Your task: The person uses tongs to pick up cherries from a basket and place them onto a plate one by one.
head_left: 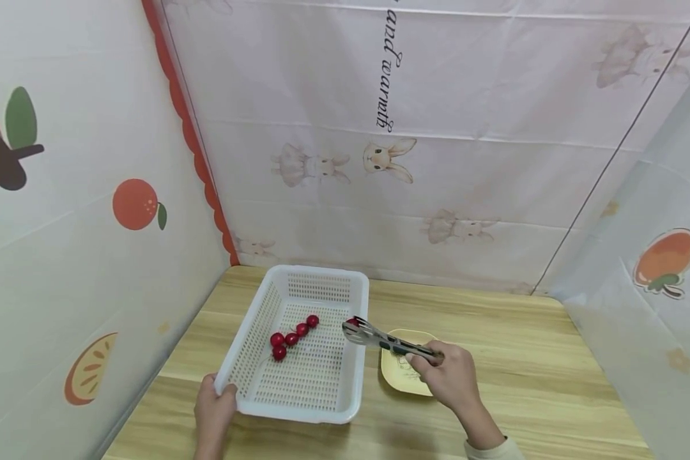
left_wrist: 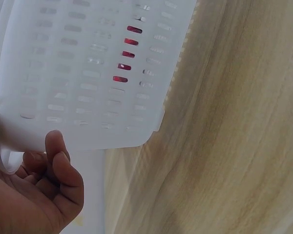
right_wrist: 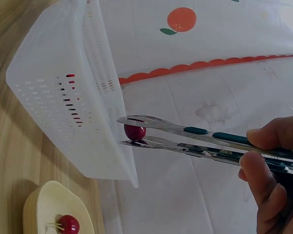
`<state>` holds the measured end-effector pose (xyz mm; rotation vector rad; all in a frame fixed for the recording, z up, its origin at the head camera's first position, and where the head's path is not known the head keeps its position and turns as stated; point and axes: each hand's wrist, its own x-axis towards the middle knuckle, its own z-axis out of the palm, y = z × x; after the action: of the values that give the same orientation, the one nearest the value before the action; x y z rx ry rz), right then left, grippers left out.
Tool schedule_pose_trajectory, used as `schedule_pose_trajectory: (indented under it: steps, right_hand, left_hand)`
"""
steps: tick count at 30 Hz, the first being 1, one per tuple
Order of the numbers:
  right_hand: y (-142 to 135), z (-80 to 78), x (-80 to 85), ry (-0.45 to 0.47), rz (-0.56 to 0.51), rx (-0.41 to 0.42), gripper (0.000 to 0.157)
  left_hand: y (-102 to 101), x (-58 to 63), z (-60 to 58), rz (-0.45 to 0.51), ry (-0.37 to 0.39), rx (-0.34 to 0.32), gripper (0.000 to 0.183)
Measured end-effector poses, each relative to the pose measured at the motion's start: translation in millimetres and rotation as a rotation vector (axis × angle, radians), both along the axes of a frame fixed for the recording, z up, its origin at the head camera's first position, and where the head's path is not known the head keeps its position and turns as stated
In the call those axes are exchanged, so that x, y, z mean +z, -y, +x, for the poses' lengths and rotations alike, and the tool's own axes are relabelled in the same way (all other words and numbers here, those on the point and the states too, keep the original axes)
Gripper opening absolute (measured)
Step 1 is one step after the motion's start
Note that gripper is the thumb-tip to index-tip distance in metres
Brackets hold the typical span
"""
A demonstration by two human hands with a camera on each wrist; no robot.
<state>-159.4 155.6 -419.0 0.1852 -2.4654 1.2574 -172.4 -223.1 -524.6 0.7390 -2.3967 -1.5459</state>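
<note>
A white perforated plastic basket point(head_left: 299, 412) holds several red cherries point(head_left: 291, 339) in a loose row on its floor. My left hand point(head_left: 215, 404) grips the rim at the near left corner; in the left wrist view, fingers point(left_wrist: 71, 183) curl under that rim. My right hand point(head_left: 451, 374) holds metal tongs point(right_wrist: 200, 131) with dark green grip inserts. One cherry point(right_wrist: 135, 131) is pinched between the tong tips, at about the basket's right rim. Beneath the tongs, a pale yellow dish point(head_left: 399, 384) stands right of the basket. Another cherry point(right_wrist: 69, 224) lies in this dish, hidden in the head view.
The wood-grain table point(head_left: 523, 383) extends to the right of the dish. Printed cloth walls point(head_left: 437, 166) enclose the table at the back, left and right. The basket stands close to the back wall and has raised sides.
</note>
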Motion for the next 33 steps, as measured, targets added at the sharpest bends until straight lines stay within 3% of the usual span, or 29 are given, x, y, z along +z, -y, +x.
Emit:
schedule_pose_trajectory:
  steps: [6,15,23,30,33]
  right_hand:
    - [-9.5,5.0,0.1,0.071,-0.063,-0.073,0.007]
    - [-23.8,14.4,-8.6,0.071,-0.111,-0.172,0.013]
    - [-33.5,21.2,-23.1,0.122,-0.079,-0.254,0.015]
    - [-40.1,25.0,-30.7,0.169,-0.084,-0.308,0.014]
    - [-43.7,25.0,-33.9,0.194,-0.063,-0.325,0.017]
  left_hand:
    - [0.8,-0.9,-1.2,-0.008,0.013,0.011,0.034]
    - [13.4,-28.6,-8.6,0.000,-0.036,-0.033,0.031]
    - [29.6,-70.1,-21.9,-0.105,-0.031,0.002,0.030]
    - [29.3,-59.8,-19.0,-0.006,-0.020,-0.034,0.036]
    - [32.6,-76.4,-26.2,-0.067,-0.024,0.000,0.032]
